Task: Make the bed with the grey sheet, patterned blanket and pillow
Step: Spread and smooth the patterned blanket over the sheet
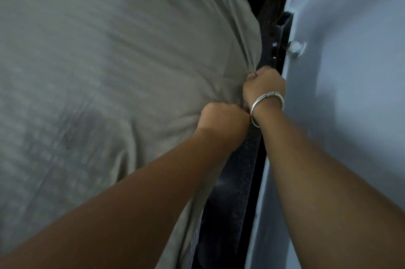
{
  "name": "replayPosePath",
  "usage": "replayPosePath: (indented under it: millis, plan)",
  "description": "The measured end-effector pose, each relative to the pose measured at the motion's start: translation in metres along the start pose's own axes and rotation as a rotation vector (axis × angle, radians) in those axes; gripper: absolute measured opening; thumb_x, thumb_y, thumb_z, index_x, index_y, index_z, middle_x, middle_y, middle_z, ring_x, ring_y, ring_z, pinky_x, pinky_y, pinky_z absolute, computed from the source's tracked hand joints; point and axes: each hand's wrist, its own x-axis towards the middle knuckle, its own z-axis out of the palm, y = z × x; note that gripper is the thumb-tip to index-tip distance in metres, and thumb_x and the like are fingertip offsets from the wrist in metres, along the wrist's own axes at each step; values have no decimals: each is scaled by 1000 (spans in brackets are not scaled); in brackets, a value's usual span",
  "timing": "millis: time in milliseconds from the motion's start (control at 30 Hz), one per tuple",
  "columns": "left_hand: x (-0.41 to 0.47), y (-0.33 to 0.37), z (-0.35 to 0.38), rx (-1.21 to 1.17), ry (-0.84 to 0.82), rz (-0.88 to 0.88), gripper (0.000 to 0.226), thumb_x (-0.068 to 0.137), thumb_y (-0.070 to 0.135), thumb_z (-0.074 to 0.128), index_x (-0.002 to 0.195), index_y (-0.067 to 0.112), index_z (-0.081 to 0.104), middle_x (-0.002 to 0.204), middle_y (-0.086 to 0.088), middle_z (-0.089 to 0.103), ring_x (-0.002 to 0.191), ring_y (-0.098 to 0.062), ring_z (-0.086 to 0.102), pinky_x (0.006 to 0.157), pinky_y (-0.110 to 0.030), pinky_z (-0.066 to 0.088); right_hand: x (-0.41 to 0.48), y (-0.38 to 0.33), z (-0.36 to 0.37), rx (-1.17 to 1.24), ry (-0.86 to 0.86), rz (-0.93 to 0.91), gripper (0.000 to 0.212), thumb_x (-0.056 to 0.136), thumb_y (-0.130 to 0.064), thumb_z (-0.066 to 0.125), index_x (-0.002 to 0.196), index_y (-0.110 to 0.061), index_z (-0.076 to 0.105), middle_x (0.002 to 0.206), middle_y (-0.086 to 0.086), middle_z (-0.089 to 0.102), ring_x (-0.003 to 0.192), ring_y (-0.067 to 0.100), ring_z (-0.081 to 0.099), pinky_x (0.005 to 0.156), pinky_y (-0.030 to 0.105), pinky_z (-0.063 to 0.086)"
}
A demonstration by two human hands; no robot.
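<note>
both forearms reach in from the near edge toward the bed's wall side. the left grip is fisted on the edge of the sheet, knuckles up and fingers curled into the cloth. just beyond it, the right grip, with a silver bangle at the wrist, pinches a bunch of the same edge, and creases fan out from it. the sheet lies over the mattress to the left. its edge drops beside the black frame, in the narrow gap by the blue wall.

the step looks like drawing this edge taut and tucking it. to do it well:
- pull outward and down evenly
- slide the two grips apart along the edge so the bunch flattens
- push the cloth between mattress and frame, minding knuckles near the wall bolt

the ripple by the left forearm wants smoothing. blanket and pillow are not in view.
</note>
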Motion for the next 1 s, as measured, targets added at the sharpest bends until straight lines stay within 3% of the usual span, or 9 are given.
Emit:
replayPosePath:
  millis: [100,267,333,433,633,700,767,900,1000]
  plan:
    - [1,-5,1,-4,30,1,24,95,15,41,108,16,61,110,-4,64,99,-29,62,65,-32,37,4,-1,-1,45,21,13,22,91,-25,50,101,-8,60,105,11,63,91,28,57,66,24,31]
    - [5,-24,-10,-115,279,-109,25,96,31,38,109,14,51,112,-7,58,95,-34,60,57,-33,28,18,-13,4,230,14,-67,35,91,-27,54,120,-10,48,127,12,43,84,19,47,70,17,31]
    - [12,-33,-17,-145,313,-183,27,95,34,39,109,13,48,112,-8,56,95,-35,59,57,-34,28,23,-20,5,252,33,-127,37,93,-25,51,126,-10,45,130,12,43,95,24,52,75,22,36]
    - [23,-39,-22,-144,255,-226,35,89,38,48,112,13,44,112,-8,57,94,-34,60,59,-33,31,34,-33,7,254,-35,-170,46,96,-25,45,139,-13,35,136,12,47,118,27,51,91,29,39]
    - [36,-30,-23,39,140,-189,18,94,19,48,110,13,55,108,-3,64,97,-29,63,62,-31,35,48,-40,7,243,-138,-50,58,99,-35,39,148,-10,18,143,11,43,129,26,43,96,23,30]
    - [39,-28,-25,85,101,-152,21,95,9,43,107,12,60,105,-2,63,97,-28,63,63,-31,36,51,-39,9,216,-147,-93,45,99,-34,39,137,-10,40,135,10,50,122,26,47,88,25,36]
    - [40,-27,-26,90,77,-138,23,95,6,42,106,12,62,104,-1,62,97,-29,62,63,-30,35,54,-39,12,201,-126,-162,25,99,-27,40,99,-9,58,107,11,59,101,26,54,70,23,31]
    - [38,-33,-24,83,71,-126,20,95,7,40,107,9,56,106,-7,63,95,-33,62,61,-32,35,59,-40,18,309,-33,-114,29,89,-19,48,60,-17,46,81,6,51,71,18,45,60,22,31]
    - [35,-37,-20,64,121,-109,19,94,11,38,108,9,52,106,-10,64,94,-33,62,58,-31,34,62,-44,15,428,-44,-42,37,89,-14,47,54,-22,40,60,-3,42,52,4,35,44,10,28]
